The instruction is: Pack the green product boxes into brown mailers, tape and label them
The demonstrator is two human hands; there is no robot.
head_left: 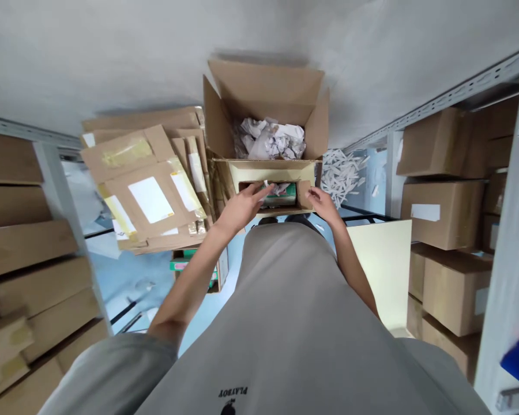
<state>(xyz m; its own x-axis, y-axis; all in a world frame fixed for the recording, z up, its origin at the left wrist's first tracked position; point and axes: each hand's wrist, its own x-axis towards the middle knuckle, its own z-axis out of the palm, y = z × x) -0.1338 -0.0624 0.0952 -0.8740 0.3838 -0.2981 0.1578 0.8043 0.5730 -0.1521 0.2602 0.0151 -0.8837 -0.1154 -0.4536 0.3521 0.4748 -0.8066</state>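
A small open cardboard box (303,195) sits in front of my body, with a green package (281,199) and white crumpled paper inside it. My left hand (242,206) reaches into the box from the left, fingers stretched toward the green package and touching the paper on it. My right hand (322,203) rests on the box's right flap, fingers curled over its edge. Behind it stands a large open carton (263,95) filled with crumpled white paper (269,139).
A stack of flattened cardboard boxes (145,178) with labels and tape lies to the left. Metal shelving with cartons (443,213) stands right; more boxes (21,253) fill shelves left. White paper strips (343,173) litter the blue floor. A pale board (383,265) leans at right.
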